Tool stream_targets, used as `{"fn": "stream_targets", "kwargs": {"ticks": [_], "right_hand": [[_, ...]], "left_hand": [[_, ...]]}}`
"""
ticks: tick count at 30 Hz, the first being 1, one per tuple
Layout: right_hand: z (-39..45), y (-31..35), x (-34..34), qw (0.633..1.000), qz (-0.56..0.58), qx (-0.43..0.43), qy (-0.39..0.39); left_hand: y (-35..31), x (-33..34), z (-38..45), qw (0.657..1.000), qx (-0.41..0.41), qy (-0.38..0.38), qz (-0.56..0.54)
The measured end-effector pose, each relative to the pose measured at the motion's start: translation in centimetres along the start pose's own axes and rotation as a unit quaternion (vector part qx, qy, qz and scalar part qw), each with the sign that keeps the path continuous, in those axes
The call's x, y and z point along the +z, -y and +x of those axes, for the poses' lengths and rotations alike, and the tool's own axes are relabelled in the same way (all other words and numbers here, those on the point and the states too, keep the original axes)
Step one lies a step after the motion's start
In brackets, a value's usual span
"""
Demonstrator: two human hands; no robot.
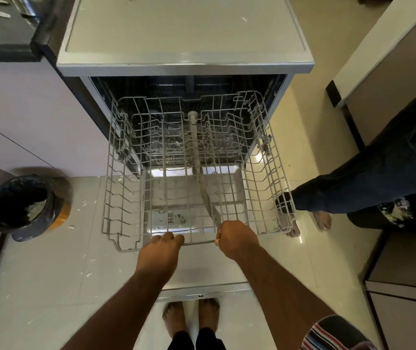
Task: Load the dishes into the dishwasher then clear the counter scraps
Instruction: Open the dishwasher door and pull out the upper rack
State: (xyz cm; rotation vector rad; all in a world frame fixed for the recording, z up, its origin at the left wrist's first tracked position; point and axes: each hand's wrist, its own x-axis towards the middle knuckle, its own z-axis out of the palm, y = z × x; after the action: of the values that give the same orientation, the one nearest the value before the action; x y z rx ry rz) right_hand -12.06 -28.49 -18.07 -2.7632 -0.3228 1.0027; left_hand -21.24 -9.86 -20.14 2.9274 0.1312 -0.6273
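Observation:
The dishwasher (184, 64) stands open in front of me, its door (201, 290) folded flat down over the floor. An empty grey wire upper rack (123, 198) is drawn far out above the door. Both hands hold the rack's front rail: my left hand (162, 248) curls its fingers over the rail left of centre, my right hand (234, 237) grips it in a fist right of centre. Deeper inside sits the lower rack (176, 147), with no dishes visible in it.
A black-lined bin (22, 205) stands on the floor to the left, with small white scraps scattered on the tiles around it. Another person's legs and bare feet (321, 219) stand close to the rack's right corner. A dark counter (2, 29) with metal utensils lies upper left.

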Motion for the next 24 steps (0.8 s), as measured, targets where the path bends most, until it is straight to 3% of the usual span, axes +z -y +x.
{"fn": "stream_targets", "kwargs": {"ticks": [12,24], "right_hand": [[1.2,0.4,-1.1,0.998,0.043,0.021,0.038],[1.3,7.0,-2.9,0.993,-0.071,-0.065,-0.070]], "left_hand": [[0.3,-0.9,1.2,0.999,-0.014,0.001,-0.053],[2.8,-3.9,1.7,0.994,-0.078,-0.044,-0.067]]}}
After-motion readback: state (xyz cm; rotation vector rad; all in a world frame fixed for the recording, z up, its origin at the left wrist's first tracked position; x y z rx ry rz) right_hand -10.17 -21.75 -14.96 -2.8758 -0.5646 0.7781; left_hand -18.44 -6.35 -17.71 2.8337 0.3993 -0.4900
